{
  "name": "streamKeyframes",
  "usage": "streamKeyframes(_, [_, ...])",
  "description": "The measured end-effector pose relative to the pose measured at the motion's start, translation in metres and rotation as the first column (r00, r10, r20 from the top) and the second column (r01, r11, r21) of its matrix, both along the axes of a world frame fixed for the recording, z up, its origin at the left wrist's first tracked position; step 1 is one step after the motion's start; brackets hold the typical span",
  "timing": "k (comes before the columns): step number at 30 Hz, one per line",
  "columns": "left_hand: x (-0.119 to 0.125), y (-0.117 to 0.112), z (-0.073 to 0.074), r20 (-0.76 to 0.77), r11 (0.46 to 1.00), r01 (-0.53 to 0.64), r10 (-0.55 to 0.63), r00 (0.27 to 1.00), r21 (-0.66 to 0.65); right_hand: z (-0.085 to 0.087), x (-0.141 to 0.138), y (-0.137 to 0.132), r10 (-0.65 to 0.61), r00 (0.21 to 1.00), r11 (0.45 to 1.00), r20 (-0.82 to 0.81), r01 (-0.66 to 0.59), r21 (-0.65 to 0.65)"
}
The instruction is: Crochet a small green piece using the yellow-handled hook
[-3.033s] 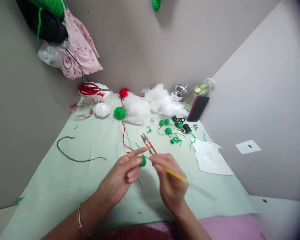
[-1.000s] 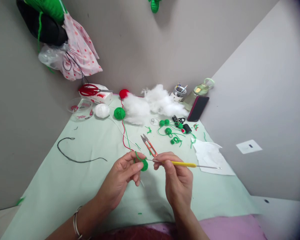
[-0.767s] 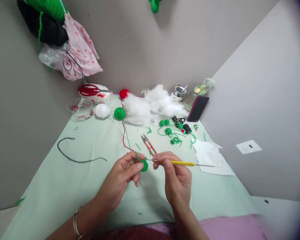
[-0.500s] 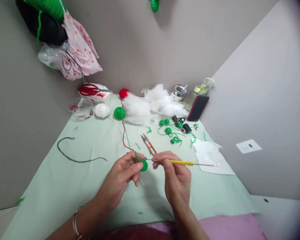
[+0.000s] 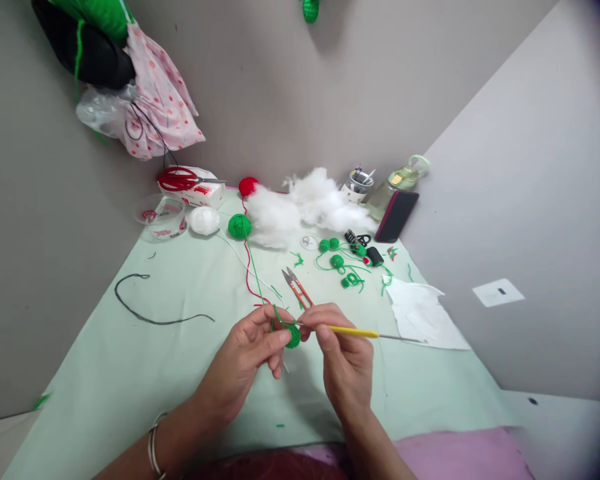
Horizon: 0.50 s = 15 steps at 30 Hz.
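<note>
Between the thumb and fingers of my left hand (image 5: 250, 347) is a small round green crochet piece (image 5: 293, 335). Green working yarn passes over that hand's index finger and runs back to a green yarn ball (image 5: 239, 227). My right hand (image 5: 347, 353) grips a crochet hook (image 5: 353, 331) by its yellow handle, with one metal end at the top edge of the crochet piece. Exactly how the hook tip sits in the stitches is too small to tell. Orange thread snips (image 5: 298, 288) lie just beyond my fingers, blades pointing away.
White stuffing (image 5: 310, 210) is heaped at the back, beside a red yarn ball (image 5: 248, 186) and a white yarn ball (image 5: 204, 221). Small green crocheted balls (image 5: 337, 261) lie at right, near a leaning phone (image 5: 397, 217) and white paper (image 5: 423, 313). A black cord (image 5: 155, 319) curves at left.
My right hand and the hook have shifted left, closer to my left hand, and the hook's far end has dipped. The crochet piece has moved slightly right and down.
</note>
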<state>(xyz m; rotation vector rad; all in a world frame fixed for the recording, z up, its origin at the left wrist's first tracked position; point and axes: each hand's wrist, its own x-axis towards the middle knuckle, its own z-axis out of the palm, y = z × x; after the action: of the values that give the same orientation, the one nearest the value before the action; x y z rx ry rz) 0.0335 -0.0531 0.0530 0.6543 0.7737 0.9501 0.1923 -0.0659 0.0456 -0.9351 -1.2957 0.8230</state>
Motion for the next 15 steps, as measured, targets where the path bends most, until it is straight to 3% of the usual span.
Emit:
streamKeyframes(10, [0.0000, -0.0016, -0.0015, -0.031, 1.000, 0.002, -0.002, 1.000, 0.017, -0.0036, -0.0013, 0.0000, -0.017, 0.999, 1.000, 0.032, 0.016, 0.018])
streamKeyframes(15, [-0.0018, -0.0010, -0.0001, -0.063, 1.000, -0.003, 0.004, 0.998, 0.014, -0.0067, -0.0005, 0.0016, -0.006, 0.989, 0.996, -0.146, -0.006, -0.084])
